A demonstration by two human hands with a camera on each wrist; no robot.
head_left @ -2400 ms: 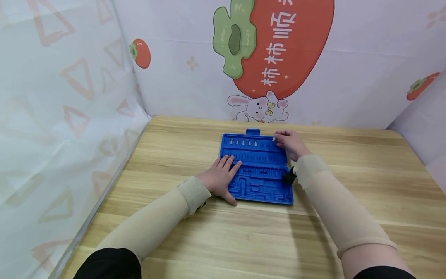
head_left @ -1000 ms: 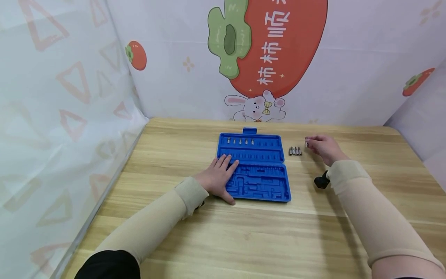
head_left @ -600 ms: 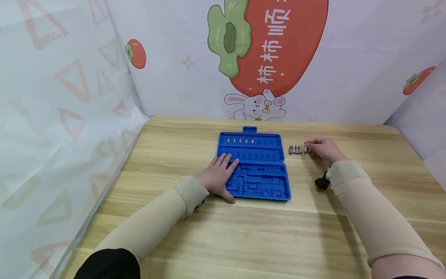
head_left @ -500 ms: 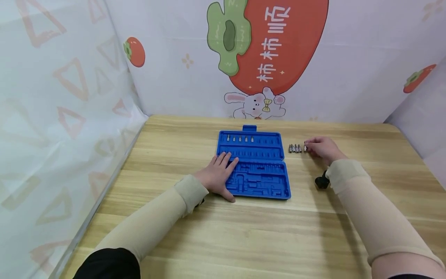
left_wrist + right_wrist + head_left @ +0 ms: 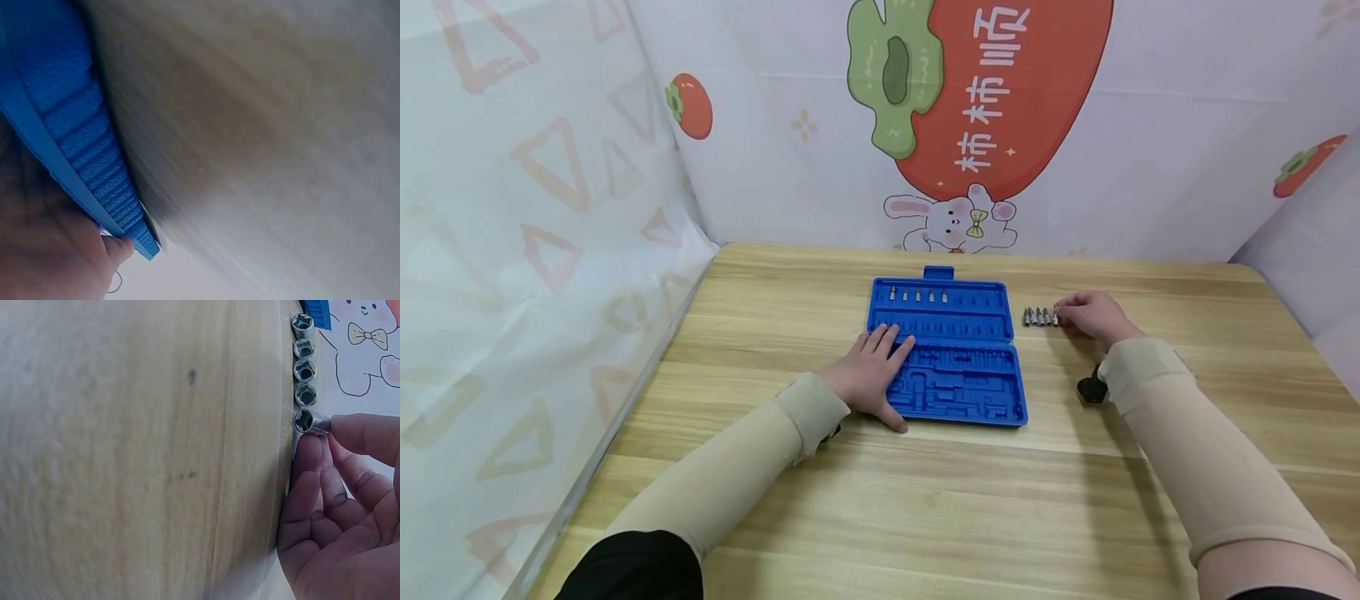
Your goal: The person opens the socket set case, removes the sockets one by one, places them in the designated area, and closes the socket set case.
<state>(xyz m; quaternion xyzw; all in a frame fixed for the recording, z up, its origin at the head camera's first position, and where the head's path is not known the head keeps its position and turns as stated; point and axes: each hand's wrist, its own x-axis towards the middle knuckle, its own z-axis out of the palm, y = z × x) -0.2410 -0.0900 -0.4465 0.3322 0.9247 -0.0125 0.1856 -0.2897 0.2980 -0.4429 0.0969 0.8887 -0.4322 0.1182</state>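
Observation:
In the head view a blue plastic tool case (image 5: 958,392) lies unfolded on the table, its two halves molded with slots. My left hand (image 5: 868,375) rests on the case's left side with spread, straight fingers; the left wrist view shows the palm over the ribbed edge (image 5: 94,162). To the right of the case, my right hand (image 5: 1097,319) pinches a small silver socket (image 5: 310,422) between thumb and fingertips, its hollow end facing the right wrist camera. The held socket sits at the end of a row of several like sockets (image 5: 305,370) lying on the tabletop.
Several small sockets (image 5: 918,296) sit in the upper row of slots in the far half of the case. The wooden table (image 5: 940,508) meets a printed cloth backdrop (image 5: 775,183) at the back, and white sheeting (image 5: 565,275) hangs along its left side.
My right hand carried a socket from the case's far half rightward to the table, lowered it beside the row, then slid it left against the others. My left hand stayed on the case.

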